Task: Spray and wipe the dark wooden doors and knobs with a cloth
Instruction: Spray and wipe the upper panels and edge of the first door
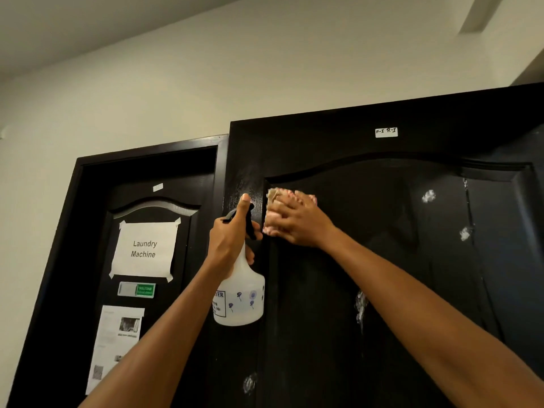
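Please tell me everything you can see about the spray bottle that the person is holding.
The spray bottle looks like translucent white plastic, with a narrow neck that widens to a round body. Its spray head and trigger are black. The body carries small purple flower prints and a boxed black label, partly hidden by the forearm. It is held upright, in the air, in front of the left edge of the dark door. Only the left hand holds it, fingers curled round the neck, thumb raised above the head. The liquid level cannot be told.

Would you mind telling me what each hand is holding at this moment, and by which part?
The left hand grips the spray bottle by its neck, below the trigger head. The right hand presses the cloth flat against the door.
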Available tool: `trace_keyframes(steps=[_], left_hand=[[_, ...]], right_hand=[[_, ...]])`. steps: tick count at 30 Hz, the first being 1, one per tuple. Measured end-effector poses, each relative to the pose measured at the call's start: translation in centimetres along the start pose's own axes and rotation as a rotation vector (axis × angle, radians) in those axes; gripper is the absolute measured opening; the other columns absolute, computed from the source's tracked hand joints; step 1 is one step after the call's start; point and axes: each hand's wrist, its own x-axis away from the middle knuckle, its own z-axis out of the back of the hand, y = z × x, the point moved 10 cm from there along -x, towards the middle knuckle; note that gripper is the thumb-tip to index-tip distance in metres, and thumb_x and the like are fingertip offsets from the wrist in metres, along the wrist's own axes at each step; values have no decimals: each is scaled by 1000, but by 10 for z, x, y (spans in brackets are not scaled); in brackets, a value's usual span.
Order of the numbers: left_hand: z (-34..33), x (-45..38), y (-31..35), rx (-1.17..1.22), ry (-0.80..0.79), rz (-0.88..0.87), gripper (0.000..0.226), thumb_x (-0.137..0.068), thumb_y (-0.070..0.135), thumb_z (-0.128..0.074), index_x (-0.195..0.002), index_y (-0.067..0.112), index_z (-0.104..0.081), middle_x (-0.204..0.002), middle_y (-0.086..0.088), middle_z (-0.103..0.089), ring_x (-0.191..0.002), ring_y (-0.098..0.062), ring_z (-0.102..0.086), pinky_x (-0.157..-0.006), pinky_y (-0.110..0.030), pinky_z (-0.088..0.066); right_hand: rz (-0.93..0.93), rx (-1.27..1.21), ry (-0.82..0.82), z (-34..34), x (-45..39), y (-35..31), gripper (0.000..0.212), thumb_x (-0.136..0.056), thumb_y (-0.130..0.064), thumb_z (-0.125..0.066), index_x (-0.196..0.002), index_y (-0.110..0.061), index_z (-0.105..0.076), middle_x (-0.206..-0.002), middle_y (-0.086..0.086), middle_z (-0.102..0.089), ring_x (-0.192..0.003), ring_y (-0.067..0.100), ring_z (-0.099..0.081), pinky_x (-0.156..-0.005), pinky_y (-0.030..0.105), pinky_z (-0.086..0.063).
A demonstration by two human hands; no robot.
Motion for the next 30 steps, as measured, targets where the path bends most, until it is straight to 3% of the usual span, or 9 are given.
trace_keyframes(steps=[4, 10, 14, 21, 26, 28, 30], left_hand=[[-5, 3, 4, 0, -25, -12, 78, -97, 71, -46, -91, -2, -71, -81, -18, -76, -41, -24, -56, -41, -27, -48], [-11, 5, 4, 35, -34, -8, 74, -95, 72, -48, -93, 2, -72, -81, -17, -76, -44, -26, -56, -42, -28, -48], [-43, 2, 4, 45, -57, 15, 76, -96, 71, -48, -91, -1, -71, -82, -20, -75, -41, -25, -56, -42, -28, -48], [-104, -2, 5, 82, -123, 59, 80, -95, 74, -48, -91, -2, -72, -84, -19, -77, -39, -25, -56, -44, -30, -48], [-139, -5, 23, 104, -192, 22, 82, -94, 75, -48, -90, -3, -72, -83, -19, -77, -39, -25, -55, -44, -29, -49], [-148, -8, 32, 110, -208, 7, 81, -94, 74, -49, -90, -3, -72, -83, -19, -76, -39, -24, -55, -43, -29, -48], [-153, -13, 40, 115, -202, -17, 80, -94, 74, -49, -89, -3, -72, -82, -19, -76, -39, -25, -55, -43, -29, -48]], right_hand=[[-120, 43, -54, 18, -37, 48, 46, -104, -55, -35, -144, -40, -51, -158, -6, -41, -150, 22, -27, -116, 58, -25], [-407, -10, 134, 27, -31, 63, 38, -101, -47, -49, -135, -36, -61, -151, -2, -51, -144, 27, -38, -108, 57, -35], [-629, -79, 314, 45, 31, 126, 35, -97, -46, -52, -127, -34, -66, -142, -1, -56, -138, 28, -43, -105, 56, -37], [-1036, -40, 308, 48, 174, 232, 48, -98, -46, -39, -139, -29, -57, -153, 10, -39, -142, 38, -31, -106, 61, -32], [-1345, -90, 364, 49, 215, 241, 45, -103, -38, -42, -143, -22, -52, -153, 12, -34, -145, 42, -26, -110, 65, -27], [-1309, -108, 376, 51, 188, 228, 44, -99, -33, -48, -142, -22, -52, -147, 11, -44, -139, 42, -34, -107, 66, -30], [-1096, -68, 425, 60, 141, 203, 38, -97, -30, -54, -134, -26, -57, -134, 8, -55, -127, 39, -48, -100, 61, -37]])
